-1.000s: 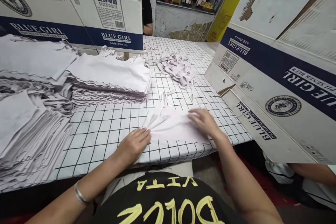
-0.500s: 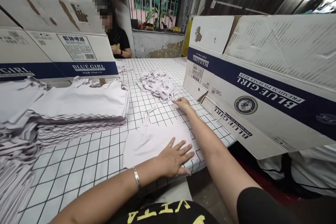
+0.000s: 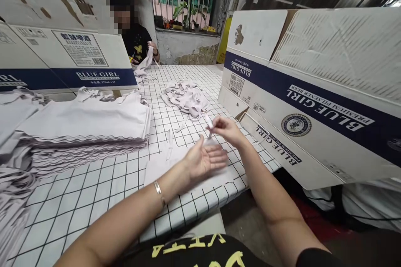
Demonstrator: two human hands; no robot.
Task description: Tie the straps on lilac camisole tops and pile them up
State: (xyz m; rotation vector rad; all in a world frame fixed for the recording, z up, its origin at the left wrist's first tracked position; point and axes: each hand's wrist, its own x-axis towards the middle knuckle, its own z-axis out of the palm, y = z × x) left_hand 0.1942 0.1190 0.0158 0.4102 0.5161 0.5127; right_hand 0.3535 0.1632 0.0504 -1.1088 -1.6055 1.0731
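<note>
The right hand [image 3: 226, 128] is closed in a pinch, thumb and fingers nipping the end of a narrow white strap [image 3: 209, 122] and lifting it just above the table. Close on its near left the left hand [image 3: 205, 160] is open and holds nothing, palm turned half upward with the fingers spread and a little blurred, and a silver bangle [image 3: 158, 190] sits on its wrist. Beneath and between both hands lies the white garment [image 3: 163, 167] that the strap belongs to, spread flat at the near edge of the grid-patterned table [image 3: 94, 192]; its other strap [image 3: 169, 143] trails away across the squares toward the far side. Farther off, past the hands, a loose heap of white pieces [image 3: 188, 96] rests in the middle of the table. To the left stands a tall, neat stack of folded white garments [image 3: 84, 127], with more stacks running out of the picture at the near left edge. Behind that stack a Blue Girl carton [image 3: 78, 56] lies flattened and propped up, and on the right a large opened carton [image 3: 313, 91] with the same print leans against the table's right edge, well clear of the right hand. At the far end of the table another person [image 3: 138, 44] in a dark top holds a piece of white cloth.
</note>
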